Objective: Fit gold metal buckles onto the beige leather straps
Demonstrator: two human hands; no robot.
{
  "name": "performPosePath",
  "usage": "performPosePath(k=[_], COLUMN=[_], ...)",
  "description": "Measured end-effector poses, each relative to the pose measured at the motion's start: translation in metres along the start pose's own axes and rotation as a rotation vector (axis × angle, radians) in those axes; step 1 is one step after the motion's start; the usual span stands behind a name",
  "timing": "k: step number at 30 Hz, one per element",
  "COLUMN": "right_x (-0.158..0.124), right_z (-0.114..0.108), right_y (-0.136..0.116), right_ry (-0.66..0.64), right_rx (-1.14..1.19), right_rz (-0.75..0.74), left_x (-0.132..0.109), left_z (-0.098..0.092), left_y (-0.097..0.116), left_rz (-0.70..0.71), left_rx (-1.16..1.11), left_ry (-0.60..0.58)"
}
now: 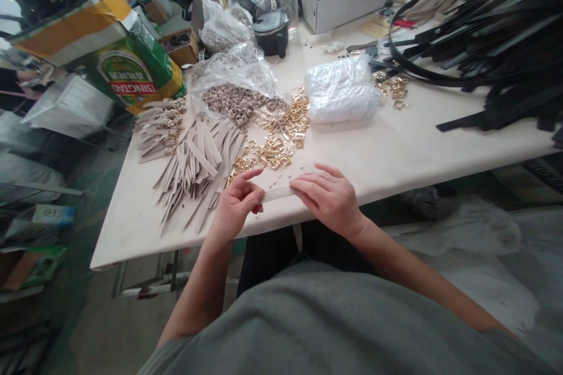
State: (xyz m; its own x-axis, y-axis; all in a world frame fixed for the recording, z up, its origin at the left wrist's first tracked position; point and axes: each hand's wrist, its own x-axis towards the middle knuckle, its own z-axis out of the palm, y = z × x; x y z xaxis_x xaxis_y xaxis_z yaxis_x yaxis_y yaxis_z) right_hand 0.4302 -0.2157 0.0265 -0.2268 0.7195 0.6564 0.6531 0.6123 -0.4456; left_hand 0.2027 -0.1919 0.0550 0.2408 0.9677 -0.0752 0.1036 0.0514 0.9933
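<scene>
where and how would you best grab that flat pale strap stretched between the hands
Probably pinch the flat pale strap by its bare middle, coming from above: the left hand and right hand take up either side, leaving only a narrow, straight span exposed between them.

**Two hands [332, 199], one pale strap [277, 193]**

One lidded black mug [271, 42], one clear bottle [288, 0], one white lidded box [336, 6], one wrapped white packet [341, 91], one Tsingtao carton [136, 64] — then gold buckles [273, 153], beige straps [197, 152], beige loops [229, 102], black straps [497, 32], dozens each.
</scene>
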Motion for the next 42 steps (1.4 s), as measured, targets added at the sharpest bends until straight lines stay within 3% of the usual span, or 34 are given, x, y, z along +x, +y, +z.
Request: performPosePath(k=[6,11,21,29,32,35,38,42], right_x=[0.003,0.001,-0.002,-0.004,-0.004,-0.004,-0.005,-0.007], right_z=[-0.008,-0.015,0.000,0.003,0.001,-0.001,-0.001,0.001], right_y=[-0.007,-0.009,-0.019,-0.015,-0.012,-0.010,-0.010,-0.011], right_ry=[-0.149,-0.290,-0.125,-0.125,-0.136,-0.163,-0.179,-0.169], right_rx=[-0.091,-0.077,-0.013,0.060,0.055,0.034,0.023,0.028], right_rz=[0.009,0.040,0.059,0.053,0.049,0.061,0.063,0.073], left_x=[-0.003,-0.001,0.001,-0.002,-0.002,-0.003,-0.002,-0.001], left_z=[0.003,0.005,0.019,0.026,0.024,0.019,0.015,0.018], left_y=[-0.002,0.000,-0.019,-0.021,-0.018,-0.013,-0.008,-0.008], left_rz=[0.019,-0.036,-0.341,-0.358,-0.221,0.097,0.411,0.633], left_rx=[-0.020,0.164,-0.252,-0.279,-0.158,0.128,0.451,0.675], left_ry=[-0.027,-0.002,-0.062,-0.128,-0.110,-0.080,-0.141,-0.124])
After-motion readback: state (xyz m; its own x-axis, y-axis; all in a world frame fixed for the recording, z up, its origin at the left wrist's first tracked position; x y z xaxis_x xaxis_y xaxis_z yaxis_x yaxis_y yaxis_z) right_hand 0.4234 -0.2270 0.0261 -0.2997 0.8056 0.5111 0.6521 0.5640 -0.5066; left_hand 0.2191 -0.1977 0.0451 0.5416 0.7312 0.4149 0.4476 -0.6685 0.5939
